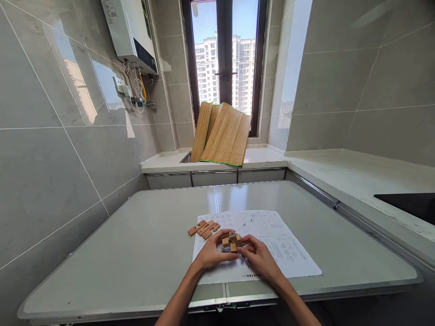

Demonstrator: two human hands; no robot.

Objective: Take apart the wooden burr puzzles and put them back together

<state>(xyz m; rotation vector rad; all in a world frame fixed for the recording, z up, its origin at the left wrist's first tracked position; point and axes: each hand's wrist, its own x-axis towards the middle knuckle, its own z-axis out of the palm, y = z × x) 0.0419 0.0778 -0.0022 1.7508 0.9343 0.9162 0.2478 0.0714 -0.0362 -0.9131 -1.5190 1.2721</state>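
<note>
A small wooden interlocking puzzle [233, 243], made of crossed light-brown blocks, sits between my two hands above a printed sheet [288, 253]. My left hand [215, 252] curves round its left side, fingers behind and thumb in front. From the right, my right hand [258, 257] pinches the puzzle with thumb and bent fingers. One block end on top bears a dark mark. Several flat, notched wooden pieces [205, 229] lie beyond my left hand, partly over the sheet's left edge. The fingertips behind the puzzle are partly hidden.
The pale folding table [136, 253] has a seam down its middle. A bamboo mat [227, 133] leans by the window on the white counter [265, 156]. More counter runs along the right, with a black panel [411, 203]. A water heater [132, 36] hangs at left.
</note>
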